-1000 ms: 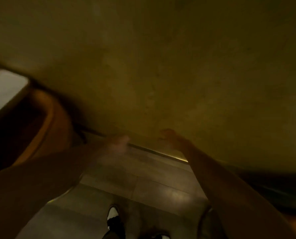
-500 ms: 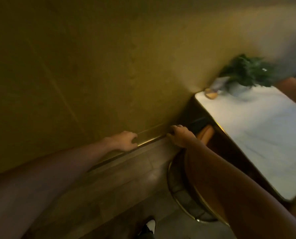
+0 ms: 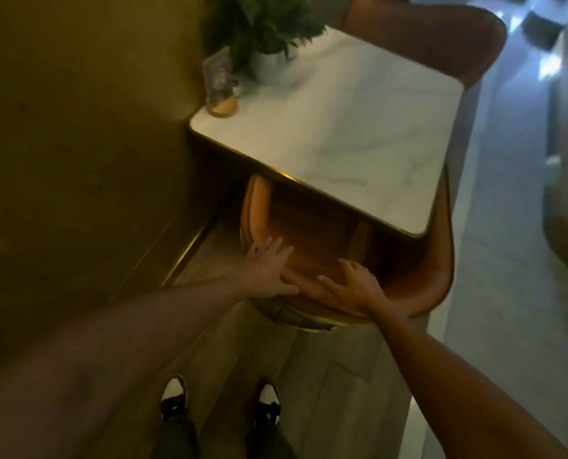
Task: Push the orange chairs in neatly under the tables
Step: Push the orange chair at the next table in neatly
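Observation:
An orange chair (image 3: 418, 279) with a curved back stands in front of me, its seat partly under a white marble table (image 3: 359, 127) with a gold edge. My left hand (image 3: 269, 270) lies flat on the left part of the chair's back rim, fingers spread. My right hand (image 3: 355, 286) rests on the rim just to the right of it, fingers spread too. A second orange chair (image 3: 441, 38) stands at the table's far side, close against it.
A dark yellow wall (image 3: 77, 144) runs along the left, close to the table and chair. A potted plant (image 3: 269, 44) and a small sign holder (image 3: 219, 84) stand on the table's far left corner. My shoes (image 3: 223, 399) are on a wood floor; lighter tiles lie right.
My view has swung right from the wall to the table and chair. Both hands have moved from near the wall's base strip onto the chair's back rim.

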